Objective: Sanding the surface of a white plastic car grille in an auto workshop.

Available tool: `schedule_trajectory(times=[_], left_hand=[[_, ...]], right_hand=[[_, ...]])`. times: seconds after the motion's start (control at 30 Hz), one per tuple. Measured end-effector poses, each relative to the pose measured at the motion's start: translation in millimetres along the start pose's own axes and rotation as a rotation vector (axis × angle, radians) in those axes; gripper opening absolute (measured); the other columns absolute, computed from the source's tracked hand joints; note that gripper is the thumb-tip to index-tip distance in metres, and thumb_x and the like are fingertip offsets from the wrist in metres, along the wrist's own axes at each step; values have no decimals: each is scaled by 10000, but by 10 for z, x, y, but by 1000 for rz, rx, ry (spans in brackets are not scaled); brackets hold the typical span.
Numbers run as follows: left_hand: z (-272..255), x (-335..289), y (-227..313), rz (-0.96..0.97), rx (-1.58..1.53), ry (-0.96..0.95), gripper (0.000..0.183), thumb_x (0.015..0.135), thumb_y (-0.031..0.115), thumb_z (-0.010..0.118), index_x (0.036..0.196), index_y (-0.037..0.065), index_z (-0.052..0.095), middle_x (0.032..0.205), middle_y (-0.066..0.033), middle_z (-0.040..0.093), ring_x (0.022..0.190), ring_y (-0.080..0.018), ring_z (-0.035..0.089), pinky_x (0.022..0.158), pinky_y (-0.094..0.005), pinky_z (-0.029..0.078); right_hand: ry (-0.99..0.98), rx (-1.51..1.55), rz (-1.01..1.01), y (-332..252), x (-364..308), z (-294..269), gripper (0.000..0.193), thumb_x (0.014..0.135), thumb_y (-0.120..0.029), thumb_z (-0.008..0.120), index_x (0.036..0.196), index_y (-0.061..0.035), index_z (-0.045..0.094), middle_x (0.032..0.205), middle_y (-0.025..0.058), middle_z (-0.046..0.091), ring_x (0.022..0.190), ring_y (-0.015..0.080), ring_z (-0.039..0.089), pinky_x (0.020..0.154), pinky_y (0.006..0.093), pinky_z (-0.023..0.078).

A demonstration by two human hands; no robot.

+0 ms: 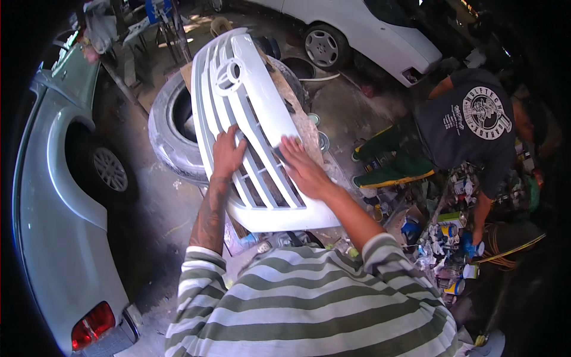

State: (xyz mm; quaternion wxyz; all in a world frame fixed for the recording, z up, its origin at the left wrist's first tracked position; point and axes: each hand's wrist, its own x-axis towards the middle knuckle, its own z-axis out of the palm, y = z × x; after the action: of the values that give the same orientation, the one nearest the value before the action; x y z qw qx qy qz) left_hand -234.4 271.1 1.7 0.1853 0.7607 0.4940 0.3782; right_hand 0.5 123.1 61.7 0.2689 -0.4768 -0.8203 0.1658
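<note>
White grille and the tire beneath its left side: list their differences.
The grille is glossy white; the tire is dull gray. The grille is long and slatted; the tire is round with a central opening. The left hand and right hand are on the grille; neither touches the tire. Both have openings.

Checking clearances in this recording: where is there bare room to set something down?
Bare floor runs between the silver car and the tire; a smaller patch lies between the white grille and the co-worker. Cans and litter crowd the picture's right side.
</note>
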Motion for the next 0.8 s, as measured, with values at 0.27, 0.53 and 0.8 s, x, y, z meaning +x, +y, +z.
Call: schedule_trajectory(times=[0.27, 0.53, 0.8], left_hand=[[-8, -110, 43, 44, -21, 35, 500, 818, 264, 620, 1259, 31, 576, 1014, -266, 639, 1028, -446, 570, 924, -532, 443], [-35, -124, 27, 18, -43, 52, 488, 831, 240, 612, 1271, 32, 575, 1009, -274, 643, 1016, -454, 569, 929, -526, 439], [33, -39, 55, 42, -28, 9, 519, 832, 222, 615, 1305, 14, 558, 1099, -272, 643, 1081, -447, 564, 967, -508, 442]], right_hand=[[-90, 157, 108, -76, -371, -9, 561, 1045, -162, 414, 1573, -30, 279, 1665, 160, 188, 1548, 307, 142, 1262, 431, 90], [47, -180, 79, -316, -866, 175, 605, 937, -58, 477, 1530, -16, 364, 1640, 225, 224, 1524, 403, 197, 1233, 478, 190], [156, -183, 1, -108, -304, 113, 693, 895, -48, 526, 1537, 40, 281, 1629, 249, 214, 1513, 417, 206, 1232, 507, 192]])
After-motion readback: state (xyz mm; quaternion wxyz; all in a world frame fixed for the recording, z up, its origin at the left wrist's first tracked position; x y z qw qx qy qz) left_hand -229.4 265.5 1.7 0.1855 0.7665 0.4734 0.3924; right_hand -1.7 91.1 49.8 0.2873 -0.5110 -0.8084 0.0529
